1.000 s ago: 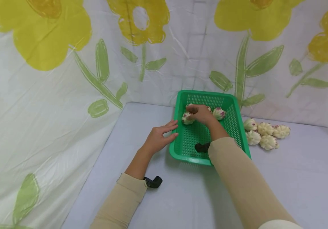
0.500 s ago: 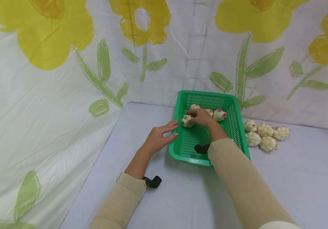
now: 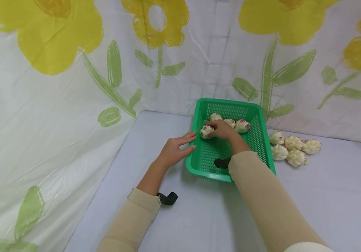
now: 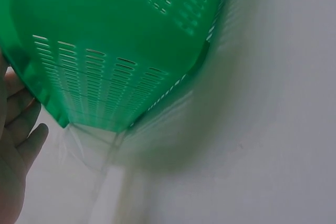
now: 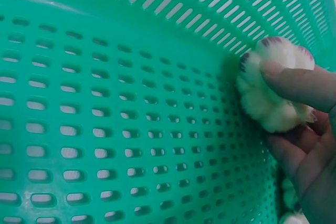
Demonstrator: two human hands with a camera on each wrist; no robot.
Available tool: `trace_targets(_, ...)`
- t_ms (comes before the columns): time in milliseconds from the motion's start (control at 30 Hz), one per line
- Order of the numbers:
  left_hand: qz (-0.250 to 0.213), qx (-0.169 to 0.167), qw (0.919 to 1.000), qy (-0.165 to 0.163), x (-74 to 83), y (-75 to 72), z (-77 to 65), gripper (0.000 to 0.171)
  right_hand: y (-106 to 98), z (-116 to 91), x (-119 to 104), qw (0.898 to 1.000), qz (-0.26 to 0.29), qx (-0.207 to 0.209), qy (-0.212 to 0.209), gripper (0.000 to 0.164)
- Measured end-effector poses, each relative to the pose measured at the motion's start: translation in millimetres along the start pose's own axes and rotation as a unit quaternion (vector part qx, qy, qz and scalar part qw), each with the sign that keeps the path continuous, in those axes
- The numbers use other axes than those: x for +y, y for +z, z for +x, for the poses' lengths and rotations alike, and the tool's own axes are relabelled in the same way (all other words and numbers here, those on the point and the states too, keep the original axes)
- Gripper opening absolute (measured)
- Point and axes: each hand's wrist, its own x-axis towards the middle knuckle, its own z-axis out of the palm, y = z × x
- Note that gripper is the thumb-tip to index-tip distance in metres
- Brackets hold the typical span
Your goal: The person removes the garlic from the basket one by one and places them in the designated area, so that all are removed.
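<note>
My right hand (image 3: 224, 130) reaches into a green plastic basket (image 3: 210, 175) and grips a pale garlic bulb (image 3: 206, 132) with purple tips by the left wall. In the right wrist view, the thumb lies over this garlic bulb (image 5: 274, 98) and the fingers (image 5: 294, 153) curl beneath it. Behind that hand, more garlic bulbs (image 3: 242, 126) sit along the basket's far end, partly hidden. My left hand (image 3: 175, 151) has its fingers extended at the basket's left rim. From the left wrist view, those fingers (image 4: 23, 124) lie along the outside of the green rim.
To the right of the basket, several garlic bulbs (image 3: 296, 158) lie grouped on the white tabletop (image 3: 332, 196). A flower-printed sheet (image 3: 212, 77) hangs close behind the basket. Each wrist carries a black camera (image 3: 168, 199).
Inside the basket my right hand has shifted slightly toward me, uncovering more of the bulbs behind it. The left hand stays at the rim. The view has shifted slightly.
</note>
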Motion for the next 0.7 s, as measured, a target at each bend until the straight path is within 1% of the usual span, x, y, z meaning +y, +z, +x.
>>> trace_targets(233, -0.008, -0.009, 0.9998, -0.014, 2.0, 6.1, 3.6, 0.042, -3.1, -6.3, 1.0, 1.0, 0.001, -0.002, 0.021, 0.064)
trace_targets(333, -0.011, -0.003, 0.9997, -0.019, 3.1, 5.1, 4.1, 0.041, -2.7, -5.5, 0.6, 1.0, 0.004, 0.003, 0.012, 0.064)
trace_targets(433, -0.012, 0.002, 0.9994, -0.033, 2.9, 2.6, 2.2, 0.04, 0.1, -2.6, 1.5, 1.0, 0.007, -0.005, 0.003, 0.066)
trace_targets(533, -0.013, 0.003, 0.9989, -0.046, 2.3, 0.9, 0.4, 0.039, 2.7, -1.5, 1.3, 1.0, 0.012, -0.015, 0.007, 0.067)
trace_targets(700, -0.023, 0.015, 0.9987, -0.043, 2.7, 0.4, -0.4, 0.038, 2.9, -3.4, -2.6, 1.0, 0.017, -0.021, 0.013, 0.069)
